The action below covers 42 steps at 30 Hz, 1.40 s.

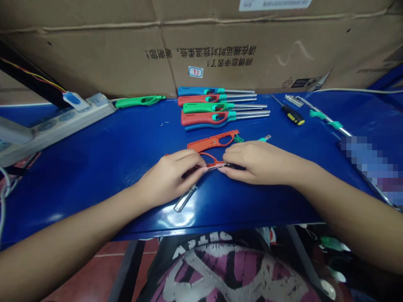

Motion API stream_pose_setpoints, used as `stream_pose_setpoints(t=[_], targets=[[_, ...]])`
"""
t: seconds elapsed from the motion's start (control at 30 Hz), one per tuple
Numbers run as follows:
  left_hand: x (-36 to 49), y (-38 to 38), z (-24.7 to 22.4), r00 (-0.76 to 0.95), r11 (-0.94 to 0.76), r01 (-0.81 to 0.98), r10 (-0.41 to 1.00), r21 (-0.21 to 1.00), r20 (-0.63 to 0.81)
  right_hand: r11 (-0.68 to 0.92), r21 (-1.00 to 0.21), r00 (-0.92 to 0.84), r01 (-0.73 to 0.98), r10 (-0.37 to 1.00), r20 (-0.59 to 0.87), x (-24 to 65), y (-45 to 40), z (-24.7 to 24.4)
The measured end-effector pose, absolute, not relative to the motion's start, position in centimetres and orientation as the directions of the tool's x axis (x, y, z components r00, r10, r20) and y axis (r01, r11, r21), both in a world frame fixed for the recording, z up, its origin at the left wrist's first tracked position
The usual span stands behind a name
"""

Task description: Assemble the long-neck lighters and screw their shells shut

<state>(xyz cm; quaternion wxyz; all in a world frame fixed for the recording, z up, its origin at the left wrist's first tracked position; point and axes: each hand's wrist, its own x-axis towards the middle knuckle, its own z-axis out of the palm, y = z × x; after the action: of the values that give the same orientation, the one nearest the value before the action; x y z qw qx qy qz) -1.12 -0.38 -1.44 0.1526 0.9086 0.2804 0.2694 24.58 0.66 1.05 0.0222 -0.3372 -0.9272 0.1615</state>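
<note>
Head view: an orange-red lighter casing half point(215, 160) with a looped trigger opening is held low over the middle of the blue tabletop point(126, 155), between the person's two hands. The left hand point(178, 172) pinches it between thumb and fingers near the loop; the right hand point(252, 159) grips its narrow front end, where a small dark part shows between the fingertips, too hidden to identify. Just beyond the hands lies a second orange-red casing half point(200, 144), tilted slightly, a teal plastic piece point(238, 138) at its tip. Another teal piece with a metal end point(265, 138) shows just behind the right hand. A slim silvery-grey cartridge point(184, 200) lies below the left hand, nearer the table's front edge. Farther back, utility lighters in blue, red and green point(201, 108) lie close together, their metal barrels pointing right. Left of them, a green lighter body point(129, 102) lies near a white power strip point(56, 123). To the right are a black-and-yellow screwdriver point(291, 114) and a long metal rod point(343, 131) with teal bits around it. A cardboard box point(110, 58) with upside-down printing stands behind everything.
</note>
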Motion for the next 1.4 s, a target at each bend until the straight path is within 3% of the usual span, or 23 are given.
stream_pose_setpoints(t=[0.23,0.47,0.87,1.2,1.4], targets=[[-1.0,-0.4,-1.5,0.697,-0.799,0.421,0.588,0.429,0.41,0.672,-0.326,-0.726,0.665,0.684,-0.069,24.2,0.2,1.1],[-0.9,-0.5,-1.6,0.675,-0.798,0.444,0.596,0.407,0.434,0.58,-0.411,-0.675,0.704,0.726,-0.132,24.4,-0.1,1.4],[-1.1,-0.4,-2.2,0.706,-0.888,0.424,0.447,0.178,0.55,0.62,-0.591,-0.771,0.515,0.637,-0.004,24.0,0.0,0.5],[-1.1,-0.1,-2.2,0.673,-0.886,0.395,0.46,0.245,0.58,0.692,-0.589,-0.78,0.417,0.605,0.158,24.0,0.0,0.1],[-0.8,-0.2,-2.0,0.657,-0.885,0.376,0.464,0.275,0.595,0.713,-0.53,-0.716,0.459,0.65,0.254,23.9,0.2,-0.2]])
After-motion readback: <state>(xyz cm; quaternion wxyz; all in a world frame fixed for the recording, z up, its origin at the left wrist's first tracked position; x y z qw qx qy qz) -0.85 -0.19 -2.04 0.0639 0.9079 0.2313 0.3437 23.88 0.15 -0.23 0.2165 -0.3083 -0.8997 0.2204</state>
